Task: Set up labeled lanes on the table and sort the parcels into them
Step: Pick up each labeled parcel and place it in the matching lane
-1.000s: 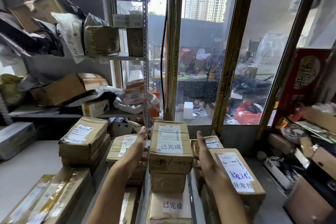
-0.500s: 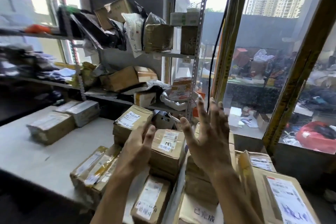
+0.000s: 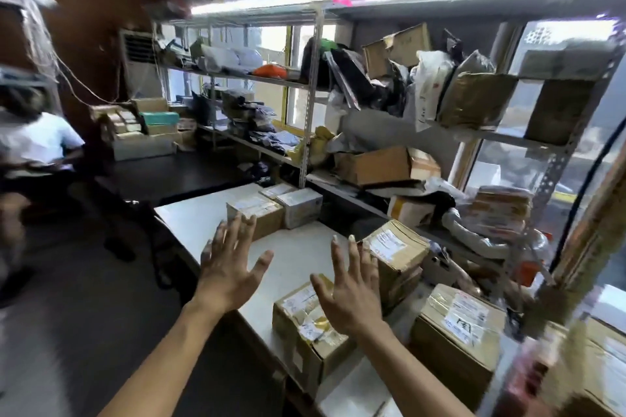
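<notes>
Parcels: nearest taped parcel [image 3: 310, 325] sits at the worktop's [image 3: 294, 257] near edge, long axis running roughly 11-to-5, partly under my right hand [image 3: 349, 298]. A labelled parcel [image 3: 394, 250] lies just past it at 1 o'clock, and the far pair of parcels [image 3: 271, 210] sits at 12 from my left hand [image 3: 232, 267]. Both hands are spread, fingers apart, holding nothing, and hover above the worktop. The right hand is nearer the taped parcel; the left is over bare worktop. My guess is the next grab goes down and slightly toward 5 with the right. Shelves [image 3: 338, 159] are cluttered behind. No lane labels visible.
</notes>
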